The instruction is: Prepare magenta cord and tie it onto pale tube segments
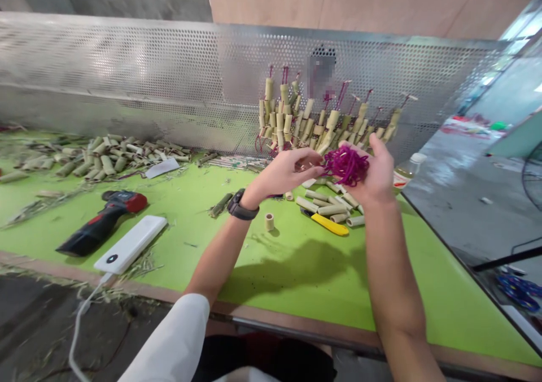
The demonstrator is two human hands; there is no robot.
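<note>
A tangled bundle of purple string [347, 165] rests in my right hand [376, 173], whose palm is turned up and thumb raised. My left hand [290, 170], with a dark watch on its wrist, is curled with its fingertips at the bundle's left edge, pinching at loose strands. Below the hands on the green tabletop lie several short cut bamboo tubes [326, 204] and a yellow-handled cutter [330, 224]. One small bamboo ring [269, 222] stands upright, apart from the pile. Behind, bamboo pieces strung on purple cord [282, 119] lean against the perforated metal panel.
At the left are a heap of bamboo tubes [105, 159], a black and red power drill [104, 221] and a white power bank [131, 245] with a cable. A capped bottle [407, 172] stands near the table's right edge. The perforated metal panel [169, 71] bounds the back.
</note>
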